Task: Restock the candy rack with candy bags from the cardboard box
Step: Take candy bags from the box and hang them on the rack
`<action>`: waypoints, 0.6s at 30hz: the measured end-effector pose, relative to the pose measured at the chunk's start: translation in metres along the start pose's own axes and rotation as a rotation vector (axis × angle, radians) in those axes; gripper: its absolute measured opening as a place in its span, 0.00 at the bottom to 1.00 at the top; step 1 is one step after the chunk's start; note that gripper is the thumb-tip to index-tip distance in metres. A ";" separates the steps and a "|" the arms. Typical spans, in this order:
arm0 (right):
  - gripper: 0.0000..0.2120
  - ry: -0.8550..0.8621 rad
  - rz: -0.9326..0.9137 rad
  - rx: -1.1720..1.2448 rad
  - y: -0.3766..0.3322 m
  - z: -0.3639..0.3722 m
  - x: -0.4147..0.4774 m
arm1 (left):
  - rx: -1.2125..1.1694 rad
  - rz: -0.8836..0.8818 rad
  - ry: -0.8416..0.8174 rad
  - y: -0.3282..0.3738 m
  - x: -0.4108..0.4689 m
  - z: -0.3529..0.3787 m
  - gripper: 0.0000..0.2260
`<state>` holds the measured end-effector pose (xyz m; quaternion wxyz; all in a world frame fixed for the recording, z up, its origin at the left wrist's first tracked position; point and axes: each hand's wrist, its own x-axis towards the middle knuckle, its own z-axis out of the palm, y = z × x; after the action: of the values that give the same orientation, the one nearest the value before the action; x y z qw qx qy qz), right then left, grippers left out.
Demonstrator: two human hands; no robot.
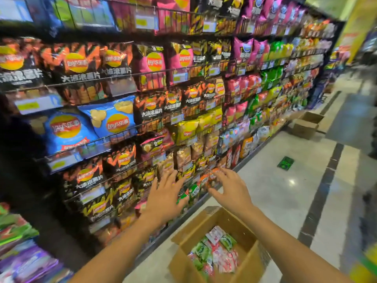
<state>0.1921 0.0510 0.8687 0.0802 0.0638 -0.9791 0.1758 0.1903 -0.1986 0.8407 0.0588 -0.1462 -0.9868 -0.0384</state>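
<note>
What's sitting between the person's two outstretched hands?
In the head view, small green and orange candy bags low on the black wire rack show between the open left hand and right hand.

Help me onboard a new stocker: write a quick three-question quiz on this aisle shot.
1. True or false: the left hand grips a bag.
2. What fills the near cardboard box? A) candy bags B) bottles C) nothing
3. How many cardboard boxes stand on the floor?
Key: 1 false; the left hand and the right hand are both open and empty. 2 A. 3 two; the far cardboard box sits farther off.
</note>
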 end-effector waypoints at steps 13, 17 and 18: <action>0.29 -0.093 0.242 0.004 0.104 0.063 0.098 | -0.094 0.137 -0.241 0.020 0.156 0.097 0.33; 0.28 -0.147 0.323 0.026 0.133 0.095 0.128 | -0.137 0.162 -0.303 0.013 0.200 0.136 0.33; 0.27 -0.160 0.339 0.034 0.140 0.104 0.134 | -0.127 0.175 -0.319 0.011 0.209 0.147 0.33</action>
<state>0.0256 0.1314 0.7501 -0.0297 -0.0869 -0.9759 0.1979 -0.0208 -0.1147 0.7227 -0.1044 -0.2393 -0.9626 -0.0717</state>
